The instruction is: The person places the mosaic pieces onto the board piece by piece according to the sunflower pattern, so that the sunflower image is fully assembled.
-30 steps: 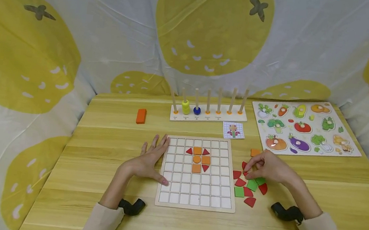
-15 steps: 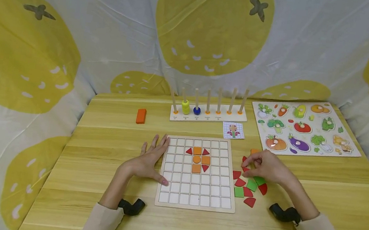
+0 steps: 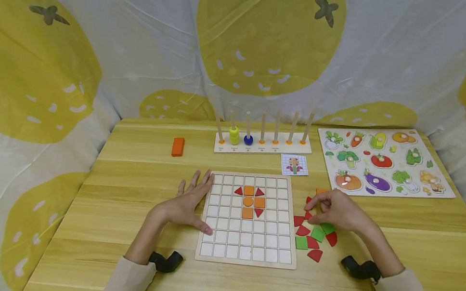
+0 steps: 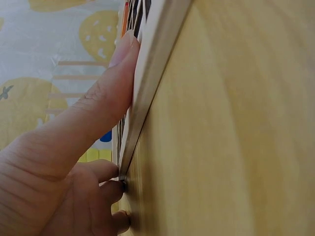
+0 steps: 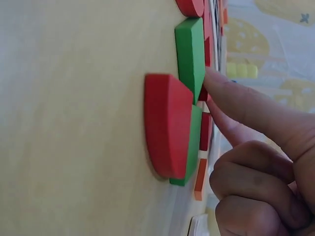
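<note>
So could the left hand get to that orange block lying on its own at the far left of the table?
Probably yes. The left hand rests with flat fingers against the grid board's left edge and holds nothing, and only bare table lies between it and the orange block.

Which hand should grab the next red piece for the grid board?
Probably the right hand. Its fingers already sit among the loose red and green pieces just right of the grid board. The left hand lies flat against the board's left edge, far from the pile, and seems to steady it.
</note>
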Motion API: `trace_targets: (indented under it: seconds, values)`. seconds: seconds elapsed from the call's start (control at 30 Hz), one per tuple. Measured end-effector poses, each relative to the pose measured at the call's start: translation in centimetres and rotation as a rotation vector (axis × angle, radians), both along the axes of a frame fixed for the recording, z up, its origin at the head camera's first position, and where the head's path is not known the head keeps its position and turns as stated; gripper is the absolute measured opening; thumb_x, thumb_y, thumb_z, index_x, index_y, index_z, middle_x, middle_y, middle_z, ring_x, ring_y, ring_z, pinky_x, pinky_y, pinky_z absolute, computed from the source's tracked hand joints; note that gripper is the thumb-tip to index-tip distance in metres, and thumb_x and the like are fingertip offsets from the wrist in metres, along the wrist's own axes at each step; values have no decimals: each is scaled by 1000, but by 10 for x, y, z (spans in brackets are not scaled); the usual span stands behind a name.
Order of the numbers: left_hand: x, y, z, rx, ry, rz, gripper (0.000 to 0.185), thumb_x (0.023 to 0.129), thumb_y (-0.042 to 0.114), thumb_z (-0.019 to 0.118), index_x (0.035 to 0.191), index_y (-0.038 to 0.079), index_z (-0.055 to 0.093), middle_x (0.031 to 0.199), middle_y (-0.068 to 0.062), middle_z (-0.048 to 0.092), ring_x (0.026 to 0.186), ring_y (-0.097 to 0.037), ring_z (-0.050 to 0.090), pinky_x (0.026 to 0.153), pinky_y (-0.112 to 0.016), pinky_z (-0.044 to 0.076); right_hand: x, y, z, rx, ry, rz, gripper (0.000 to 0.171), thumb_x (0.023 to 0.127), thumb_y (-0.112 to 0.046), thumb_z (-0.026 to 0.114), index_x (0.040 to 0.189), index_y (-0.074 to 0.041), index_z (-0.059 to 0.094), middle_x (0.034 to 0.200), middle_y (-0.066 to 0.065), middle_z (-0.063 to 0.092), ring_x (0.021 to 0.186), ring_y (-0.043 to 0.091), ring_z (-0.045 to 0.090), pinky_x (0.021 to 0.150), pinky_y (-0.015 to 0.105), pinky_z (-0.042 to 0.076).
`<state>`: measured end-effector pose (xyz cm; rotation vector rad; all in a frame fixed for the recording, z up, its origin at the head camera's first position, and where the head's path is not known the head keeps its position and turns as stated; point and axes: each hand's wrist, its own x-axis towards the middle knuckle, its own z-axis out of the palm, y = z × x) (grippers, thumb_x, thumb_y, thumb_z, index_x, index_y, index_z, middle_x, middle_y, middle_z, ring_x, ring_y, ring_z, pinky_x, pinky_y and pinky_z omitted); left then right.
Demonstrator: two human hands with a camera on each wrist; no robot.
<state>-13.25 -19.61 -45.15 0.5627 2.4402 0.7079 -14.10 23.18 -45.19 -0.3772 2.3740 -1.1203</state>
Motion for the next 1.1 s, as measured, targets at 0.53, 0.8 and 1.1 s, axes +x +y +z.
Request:
trace_targets:
  seconds: [0.53, 0.8, 1.1]
  values:
    - [0, -1, 0, -2, -3, 3, 146, 71, 46, 94, 166, 11, -12, 173, -7, -22, 157, -35, -29, 122, -68, -19, -3, 4, -2, 49, 71, -17, 21, 82, -15, 87, 100, -8, 80, 62, -3, 44, 57, 11, 39, 52, 24, 29]
    - [-1, -1, -2, -7, 5, -8, 146, 72, 46, 93, 165, 10, -12, 173, -7, -22, 157, -36, -30, 122, -69, -19, 0, -26, 7, -34, 105, -85, 19, 81, -23, 89, 97, -15, 82, 58, -6, 30, 52, 9, 29, 49, 25, 24]
    - [0, -1, -1, -8, 7, -3, 145, 72, 45, 94, 165, 9, -10, 174, -8, -21, 157, -36, -29, 122, -69, -18, 6, -114, 9, -101, 72, -50, 18, 78, -17, 91, 92, -12, 81, 57, -5, 31, 55, 13, 29, 53, 23, 25]
